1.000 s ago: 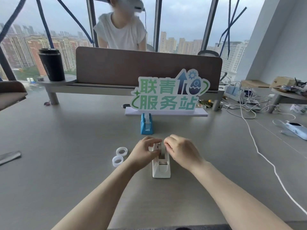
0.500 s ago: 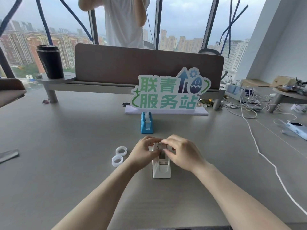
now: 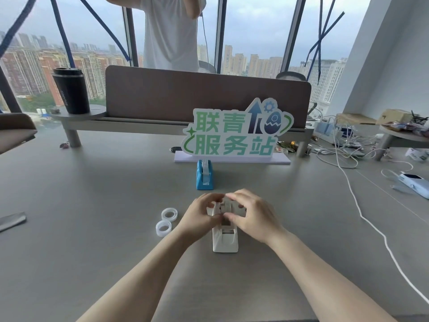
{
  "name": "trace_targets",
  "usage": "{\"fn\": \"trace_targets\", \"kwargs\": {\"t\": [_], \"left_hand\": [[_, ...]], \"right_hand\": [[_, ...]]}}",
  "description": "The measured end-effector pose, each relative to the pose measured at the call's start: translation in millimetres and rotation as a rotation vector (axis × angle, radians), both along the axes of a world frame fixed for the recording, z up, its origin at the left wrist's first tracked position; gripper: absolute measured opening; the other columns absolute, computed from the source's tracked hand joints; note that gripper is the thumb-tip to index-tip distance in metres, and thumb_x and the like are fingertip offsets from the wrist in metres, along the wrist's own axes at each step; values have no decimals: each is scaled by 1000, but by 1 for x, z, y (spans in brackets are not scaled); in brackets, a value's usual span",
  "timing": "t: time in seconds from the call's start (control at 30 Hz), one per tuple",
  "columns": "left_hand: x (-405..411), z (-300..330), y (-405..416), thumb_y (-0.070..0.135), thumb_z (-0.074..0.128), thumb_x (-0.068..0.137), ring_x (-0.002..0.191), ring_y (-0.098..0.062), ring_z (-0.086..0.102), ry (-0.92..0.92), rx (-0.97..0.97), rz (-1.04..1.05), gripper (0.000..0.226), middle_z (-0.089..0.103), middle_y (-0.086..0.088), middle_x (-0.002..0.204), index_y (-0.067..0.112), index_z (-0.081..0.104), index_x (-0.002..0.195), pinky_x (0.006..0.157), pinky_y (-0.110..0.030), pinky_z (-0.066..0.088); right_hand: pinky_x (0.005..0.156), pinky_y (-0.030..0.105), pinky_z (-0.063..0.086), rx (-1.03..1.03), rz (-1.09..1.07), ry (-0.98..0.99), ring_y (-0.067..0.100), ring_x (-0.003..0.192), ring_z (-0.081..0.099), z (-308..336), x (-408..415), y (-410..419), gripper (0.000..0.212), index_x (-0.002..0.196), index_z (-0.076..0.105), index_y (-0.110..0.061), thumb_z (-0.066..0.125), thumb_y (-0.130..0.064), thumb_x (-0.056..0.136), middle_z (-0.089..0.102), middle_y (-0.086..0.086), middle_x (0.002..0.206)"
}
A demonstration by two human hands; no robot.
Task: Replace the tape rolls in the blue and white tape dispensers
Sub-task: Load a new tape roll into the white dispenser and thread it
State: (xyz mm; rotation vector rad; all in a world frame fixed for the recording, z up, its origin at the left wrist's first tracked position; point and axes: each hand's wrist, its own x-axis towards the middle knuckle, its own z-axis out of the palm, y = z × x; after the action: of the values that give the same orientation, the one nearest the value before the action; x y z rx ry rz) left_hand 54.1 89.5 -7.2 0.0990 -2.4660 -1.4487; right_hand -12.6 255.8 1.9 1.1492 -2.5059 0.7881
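The white tape dispenser [image 3: 225, 240] stands on the grey table in front of me. My left hand [image 3: 199, 213] and my right hand [image 3: 253, 217] both close on its far upper end, fingers pinching white parts around the roll slot; what sits inside is hidden by my fingers. Two clear tape rolls [image 3: 169, 214] [image 3: 163, 227] lie flat just left of my left hand. The blue tape dispenser [image 3: 204, 175] stands farther back, with tape in it, right in front of a sign.
A green-lettered sign [image 3: 234, 133] on a white base stands behind the blue dispenser. A black cup [image 3: 70, 90] sits on a raised shelf at the back left. White cables [image 3: 362, 217] and a device [image 3: 415, 184] lie at the right. A person in white stands behind the divider.
My fingers have shifted on the white dispenser's top, the right hand curling further over it. The person behind the divider has stood up.
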Motion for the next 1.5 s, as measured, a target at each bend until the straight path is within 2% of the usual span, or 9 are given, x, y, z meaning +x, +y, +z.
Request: {"fn": "trace_targets", "kwargs": {"t": [0.1,0.23,0.4,0.67,0.8,0.87,0.93,1.3,1.5], "left_hand": [[0,0,0,22,75,76,103,-12,54,-3,-6,-2,48,60,5,115,21,63,122,92,-30,46],[-2,-1,-1,23,76,75,106,-12,55,-7,-21,0,48,60,5,116,22,64,121,94,-30,47],[-3,-2,-1,26,77,74,108,-13,56,-9,-16,-1,43,60,5,116,23,67,116,97,-33,48],[-2,-2,0,22,74,76,110,-12,54,-29,-14,4,42,59,7,119,26,65,117,95,-31,47],[-2,-1,0,24,76,75,109,-13,54,-32,-5,2,41,58,7,117,27,66,114,94,-33,49],[-3,-2,0,24,76,75,109,-13,54,-33,-2,-4,39,58,7,117,28,66,112,95,-35,50],[-3,-2,0,22,75,75,109,-13,55,-20,-7,-3,38,59,6,117,28,67,112,96,-36,49],[-6,-4,-2,25,72,78,108,-14,56,-19,-37,0,39,60,6,114,22,67,117,99,-38,48],[-5,-3,-1,22,73,77,105,-12,57,-20,-23,3,40,60,6,112,21,67,117,97,-35,49]], "right_hand": [[78,23,44,49,-9,3,11,101,61,-1,-2,-3,39,119,64,-28,69,-40,82,63,-16,118],[76,24,49,6,-5,23,9,95,62,-3,0,-1,37,113,66,-29,74,-37,78,65,-16,114],[71,32,57,-89,7,40,7,83,65,-9,2,2,27,98,69,-29,77,-36,74,71,-14,105],[70,32,57,-144,13,125,8,89,68,-7,4,3,10,74,69,-22,78,-21,75,74,-10,98],[69,28,56,-88,24,113,6,83,64,-5,6,5,17,92,69,-26,76,-26,77,70,-14,104],[76,26,55,-54,3,76,7,89,65,-7,5,5,34,110,69,-27,75,-32,78,68,-13,112],[81,27,55,-46,-12,65,9,96,65,-8,4,4,38,114,69,-26,75,-33,78,69,-12,116],[78,31,59,-145,1,144,12,92,71,-12,4,1,25,97,77,-23,82,-22,72,76,-5,103],[74,31,59,-180,43,164,11,91,71,-15,10,2,11,84,76,-23,80,-18,75,74,-6,107]]}}
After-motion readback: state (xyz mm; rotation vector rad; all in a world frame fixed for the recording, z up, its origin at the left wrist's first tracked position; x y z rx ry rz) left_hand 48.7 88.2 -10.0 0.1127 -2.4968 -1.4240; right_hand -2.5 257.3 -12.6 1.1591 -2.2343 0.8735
